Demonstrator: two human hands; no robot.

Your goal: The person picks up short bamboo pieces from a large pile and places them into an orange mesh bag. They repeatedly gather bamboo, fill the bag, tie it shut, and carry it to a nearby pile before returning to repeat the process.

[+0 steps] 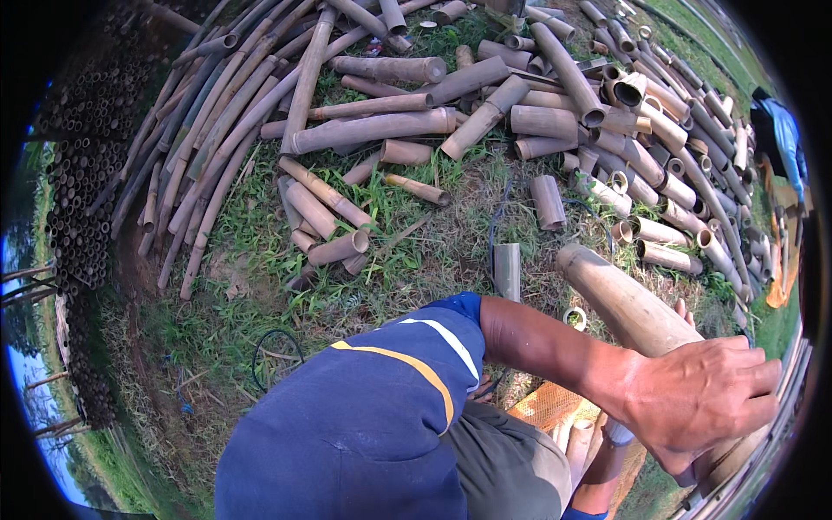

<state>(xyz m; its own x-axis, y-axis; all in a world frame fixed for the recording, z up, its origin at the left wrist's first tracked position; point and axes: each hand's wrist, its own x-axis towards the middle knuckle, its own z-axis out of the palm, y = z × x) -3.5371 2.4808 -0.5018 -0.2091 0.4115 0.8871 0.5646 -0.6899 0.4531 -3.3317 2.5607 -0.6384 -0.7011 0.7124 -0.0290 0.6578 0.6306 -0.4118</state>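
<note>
Bamboo culm gripped near its end, footing cluttered

Left hand (pixel 702 399) wraps closed over the thick bamboo culm (pixel 628 303), which slants up to the left above the person's lap; the right hand's state I cannot tell, only fingertips (pixel 685 310) peek behind it. The smooth culm could probably roll or slip. Grass (pixel 260 312) lies underneath, cut bamboo pieces (pixel 485 113) scattered all around, stacked poles (pixel 82 191) at left.

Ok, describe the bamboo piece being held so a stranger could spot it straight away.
Start from the big heap of cut bamboo on the grass and come toward the blue sleeve. The held bamboo is under the left hand. It is thicker than the loose offcuts and raised off the ground.
</note>
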